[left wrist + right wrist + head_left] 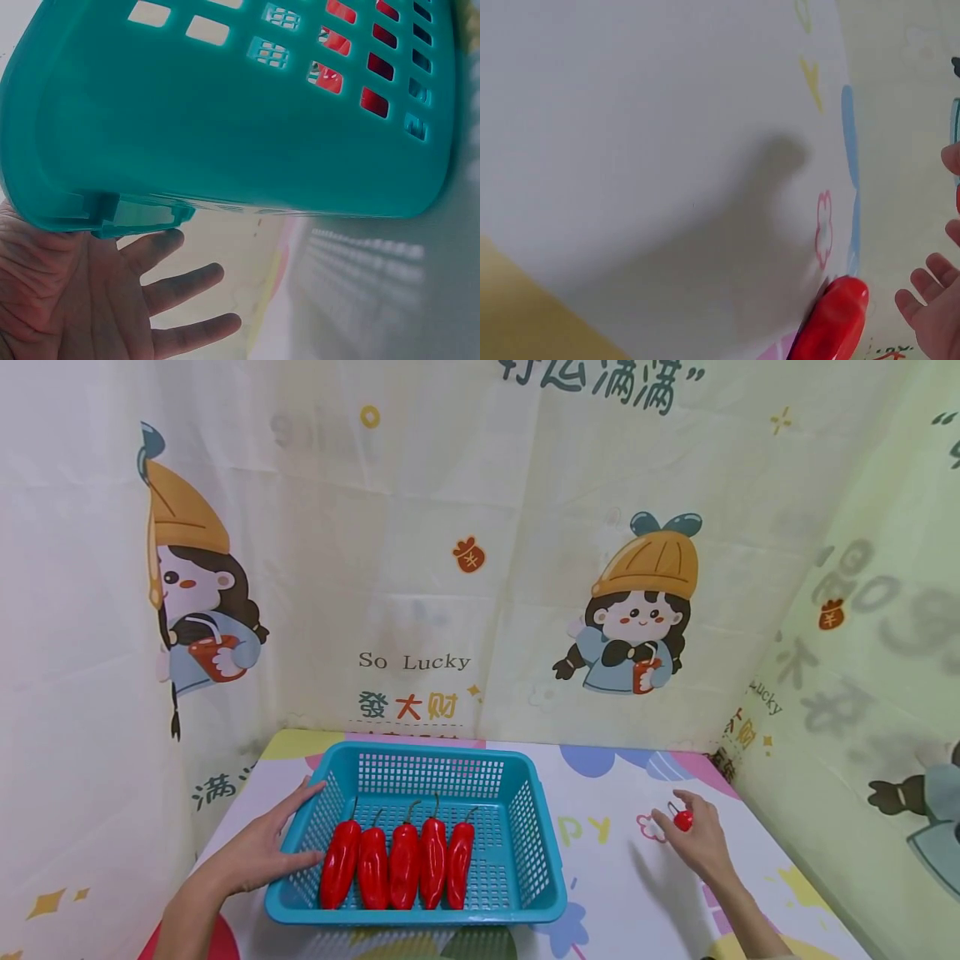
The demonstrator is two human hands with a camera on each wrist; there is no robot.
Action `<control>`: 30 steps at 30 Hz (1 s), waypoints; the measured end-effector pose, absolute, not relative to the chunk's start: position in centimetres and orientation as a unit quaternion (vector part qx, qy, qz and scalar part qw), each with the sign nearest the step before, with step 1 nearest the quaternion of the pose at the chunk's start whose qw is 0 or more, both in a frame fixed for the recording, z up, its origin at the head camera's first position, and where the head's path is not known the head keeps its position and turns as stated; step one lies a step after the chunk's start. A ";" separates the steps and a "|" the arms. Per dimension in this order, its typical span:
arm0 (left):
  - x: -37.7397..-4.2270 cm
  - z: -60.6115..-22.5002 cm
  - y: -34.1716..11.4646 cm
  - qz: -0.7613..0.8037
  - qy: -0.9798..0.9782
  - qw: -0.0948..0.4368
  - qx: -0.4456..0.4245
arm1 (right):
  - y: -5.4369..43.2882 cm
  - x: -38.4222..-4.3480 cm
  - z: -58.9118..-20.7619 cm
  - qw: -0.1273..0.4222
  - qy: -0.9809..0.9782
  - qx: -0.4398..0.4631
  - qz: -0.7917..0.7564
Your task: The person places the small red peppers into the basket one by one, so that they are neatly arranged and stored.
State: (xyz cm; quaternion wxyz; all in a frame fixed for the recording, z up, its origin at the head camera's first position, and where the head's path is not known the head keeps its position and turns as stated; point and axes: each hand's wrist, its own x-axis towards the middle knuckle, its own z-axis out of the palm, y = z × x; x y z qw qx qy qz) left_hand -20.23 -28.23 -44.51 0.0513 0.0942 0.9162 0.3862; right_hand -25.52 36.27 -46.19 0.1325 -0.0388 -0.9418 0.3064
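Observation:
A turquoise plastic basket point(525, 910) stands on the table, with several red chili peppers point(405, 867) side by side on its left part, stems pointing away. My left hand point(266, 839) is at the basket's left rim, thumb and a finger reaching over it. In the left wrist view three straight, spread fingers point(184, 289) of that hand show outside the basket. My right hand point(701, 839) hovers over the table's right side, thumb and fingers apart. Beyond its palm a single red pepper point(832, 319) lies on the table, partly hidden behind the hand in the head view.
The table point(600, 877) has a white cover with coloured prints. Pale cloth walls point(510, 635) with cartoon figures and lettering enclose it at the back and both sides. The hand's shadow falls on the cover between the basket and the loose pepper.

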 end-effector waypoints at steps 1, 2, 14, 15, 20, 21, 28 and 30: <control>-20.2 -44.5 -28.2 0.386 0.916 0.052 0.094 | 36.5 -25.5 -46.3 0.130 -0.942 -0.039 0.307; -20.2 -44.5 -28.2 0.386 0.916 0.053 0.092 | 36.7 -25.5 -46.4 0.129 -0.943 -0.039 0.306; -20.2 -44.4 -28.2 0.385 0.916 0.053 0.094 | 38.9 -25.3 -47.0 0.148 -0.946 -0.030 0.285; -20.3 -44.4 -28.2 0.386 0.916 0.054 0.094 | 39.1 -25.3 -47.0 0.148 -0.947 -0.029 0.284; -20.3 -44.4 -28.2 0.388 0.915 0.057 0.091 | 39.6 -25.2 -47.2 0.131 -0.950 -0.036 0.279; -20.3 -44.4 -28.3 0.388 0.915 0.058 0.091 | 39.7 -25.2 -47.3 0.125 -0.951 -0.039 0.280; -20.3 -44.5 -28.3 0.385 0.917 0.061 0.087 | 40.2 -25.5 -47.7 0.112 -0.953 -0.040 0.279; -20.3 -44.5 -28.3 0.386 0.916 0.060 0.087 | 40.3 -25.6 -47.8 0.108 -0.954 -0.044 0.277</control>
